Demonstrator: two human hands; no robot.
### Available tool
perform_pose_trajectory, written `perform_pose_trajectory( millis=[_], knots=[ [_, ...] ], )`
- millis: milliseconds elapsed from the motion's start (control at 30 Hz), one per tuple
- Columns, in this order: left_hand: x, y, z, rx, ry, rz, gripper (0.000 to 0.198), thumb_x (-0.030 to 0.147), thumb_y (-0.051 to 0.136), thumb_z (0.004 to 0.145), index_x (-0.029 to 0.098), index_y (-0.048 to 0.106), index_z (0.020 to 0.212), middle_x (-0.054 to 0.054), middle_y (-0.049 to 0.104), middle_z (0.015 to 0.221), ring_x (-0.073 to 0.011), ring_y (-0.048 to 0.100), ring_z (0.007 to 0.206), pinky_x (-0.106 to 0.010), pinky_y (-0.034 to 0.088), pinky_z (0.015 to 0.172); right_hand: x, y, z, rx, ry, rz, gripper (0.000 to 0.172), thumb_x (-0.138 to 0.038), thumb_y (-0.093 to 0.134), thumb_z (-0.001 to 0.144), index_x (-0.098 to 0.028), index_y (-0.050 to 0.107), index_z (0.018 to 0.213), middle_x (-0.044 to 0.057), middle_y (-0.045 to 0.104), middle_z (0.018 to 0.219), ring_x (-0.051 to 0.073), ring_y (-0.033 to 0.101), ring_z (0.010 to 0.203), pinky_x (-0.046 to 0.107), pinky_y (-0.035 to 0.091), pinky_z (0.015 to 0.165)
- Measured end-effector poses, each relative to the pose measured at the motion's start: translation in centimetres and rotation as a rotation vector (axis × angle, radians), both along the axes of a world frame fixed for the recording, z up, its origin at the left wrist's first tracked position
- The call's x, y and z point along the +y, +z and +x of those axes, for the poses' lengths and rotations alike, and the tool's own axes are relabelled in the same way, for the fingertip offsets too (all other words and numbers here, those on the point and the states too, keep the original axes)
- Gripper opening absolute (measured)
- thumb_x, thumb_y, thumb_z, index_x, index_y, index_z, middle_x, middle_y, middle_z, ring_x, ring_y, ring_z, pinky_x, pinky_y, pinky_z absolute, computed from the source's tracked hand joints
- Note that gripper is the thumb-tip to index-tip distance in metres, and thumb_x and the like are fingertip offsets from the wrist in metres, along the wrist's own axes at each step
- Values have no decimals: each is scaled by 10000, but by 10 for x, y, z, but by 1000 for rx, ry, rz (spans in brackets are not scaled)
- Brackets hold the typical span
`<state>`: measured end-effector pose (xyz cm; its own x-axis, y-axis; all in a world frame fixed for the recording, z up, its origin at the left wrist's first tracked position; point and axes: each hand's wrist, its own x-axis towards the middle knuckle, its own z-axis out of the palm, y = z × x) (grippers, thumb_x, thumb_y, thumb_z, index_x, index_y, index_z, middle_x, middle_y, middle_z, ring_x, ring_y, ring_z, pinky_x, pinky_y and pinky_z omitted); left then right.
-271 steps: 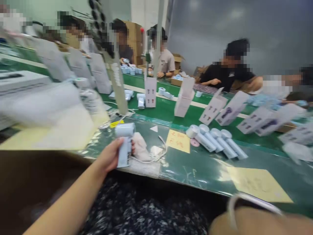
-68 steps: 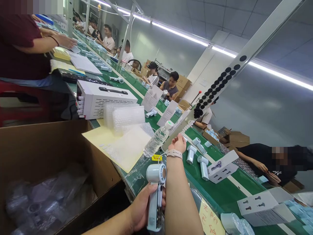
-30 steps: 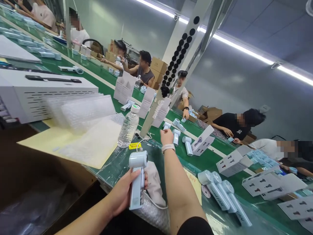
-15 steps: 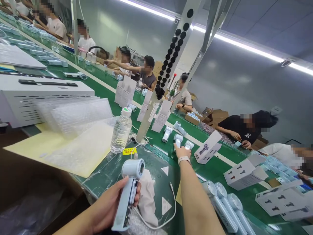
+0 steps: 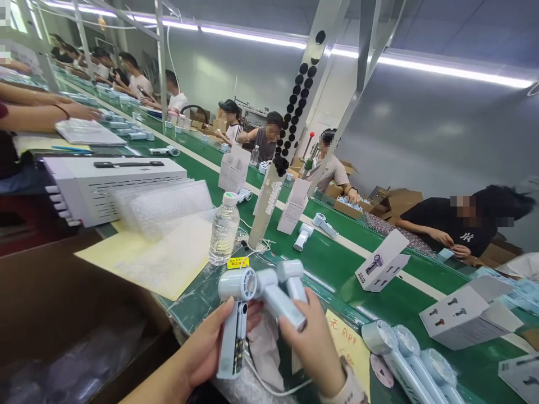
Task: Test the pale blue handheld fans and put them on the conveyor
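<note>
My left hand [image 5: 207, 343] is wrapped round the handle of a light blue handheld fan [image 5: 231, 342], held upright with its round head on top. The handle's side shows a dark open strip. Close beside it, my right hand [image 5: 314, 339] grips two more light blue fans, a nearer handheld fan [image 5: 281, 306] and a farther handheld fan [image 5: 291, 274], both tilted. The nearer one almost touches the left fan; I cannot tell whether they meet. Under the hands lie a white cloth [image 5: 267, 350] and a white cable [image 5: 269, 390].
A water bottle [image 5: 224, 230] stands by a post [image 5: 265, 210]. Bubble-wrap sheets [image 5: 164, 205] lie at left near a white machine [image 5: 126, 191]. Wrapped fans [image 5: 404, 353] lie at right. Open boxes [image 5: 381, 261] and loose fans [image 5: 303, 235] sit on the green belt [image 5: 337, 264]. People work across it.
My right hand has come back from the belt, bringing two fans beside the left one. The left hand keeps its fan. The view has turned left, showing another person's arms there.
</note>
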<state>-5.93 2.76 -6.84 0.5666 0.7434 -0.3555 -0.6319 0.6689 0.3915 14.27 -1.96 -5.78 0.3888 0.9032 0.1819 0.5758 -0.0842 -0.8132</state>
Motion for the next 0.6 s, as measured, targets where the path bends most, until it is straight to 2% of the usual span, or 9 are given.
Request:
perform_pose_trajectory(
  millis=[100, 167, 233, 267, 333, 400, 433, 500, 600],
  knots=[
    [-3, 2, 4, 76, 57, -45, 251, 311, 715, 839, 91, 747, 955, -152, 783, 968, -305, 736, 961, -446, 510, 1021, -16, 0, -30, -144, 224, -188, 538, -449, 790, 707, -186, 742, 1174, 186, 367, 1570, 437, 338, 1430, 556, 307, 1149],
    [-5, 2, 3, 80, 83, -47, 239, 302, 739, 815, 111, 749, 957, -140, 788, 949, -325, 740, 949, -491, 503, 1024, -16, 8, -35, -173, 352, -256, 591, -525, 683, 818, -172, 672, 1291, 191, 315, 1598, 406, 311, 1456, 536, 298, 1157],
    [-7, -1, -1, 56, 106, -42, 290, 306, 820, 727, 134, 758, 951, -124, 791, 954, -340, 737, 960, -495, 507, 1020, -7, 21, -30, -186, 440, -258, 600, -582, 618, 859, -180, 664, 1302, 182, 371, 1572, 386, 369, 1429, 503, 332, 1140],
    [-7, -4, -3, 41, 109, -39, 334, 309, 862, 670, 145, 763, 943, -115, 793, 955, -344, 737, 963, -487, 512, 1015, 1, 27, -24, -199, 484, -263, 593, -609, 626, 845, -198, 690, 1266, 165, 455, 1522, 371, 448, 1378, 468, 377, 1110],
    [-5, -12, -8, 9, 82, -47, 417, 336, 919, 567, 156, 777, 915, -111, 793, 962, -348, 737, 960, -460, 530, 994, 27, 38, -10, -238, 511, -293, 532, -647, 629, 825, -233, 754, 1134, 110, 665, 1295, 306, 633, 1166, 378, 480, 990],
    [-2, -21, -14, -35, 6, -71, 462, 403, 937, 508, 147, 789, 863, -126, 792, 948, -357, 738, 948, -440, 551, 958, 61, 43, 6, -292, 396, -336, 506, -638, 505, 909, -227, 770, 1037, 79, 751, 1055, 246, 699, 962, 330, 519, 870],
    [-1, -24, -16, -61, -42, -81, 477, 439, 929, 512, 138, 793, 856, -137, 791, 946, -361, 735, 956, -434, 553, 950, 81, 42, 14, -323, 290, -341, 540, -598, 400, 970, -201, 754, 1061, 101, 747, 1045, 250, 694, 963, 347, 515, 866],
    [0, -26, -18, -121, -106, -78, 488, 486, 900, 555, 129, 800, 873, -145, 789, 938, -359, 732, 964, -425, 549, 945, 117, 34, 26, -394, 85, -330, 492, -477, 355, 1020, -160, 679, 1211, 162, 676, 1228, 289, 618, 1151, 418, 460, 971],
    [0, -21, -17, -197, -121, -43, 458, 509, 846, 644, 150, 806, 925, -138, 787, 952, -346, 724, 985, -428, 520, 977, 156, 10, 34, -490, -107, -354, 426, -395, 543, 972, -175, 568, 1336, 152, 537, 1416, 316, 487, 1315, 531, 360, 1084]
  ],
)
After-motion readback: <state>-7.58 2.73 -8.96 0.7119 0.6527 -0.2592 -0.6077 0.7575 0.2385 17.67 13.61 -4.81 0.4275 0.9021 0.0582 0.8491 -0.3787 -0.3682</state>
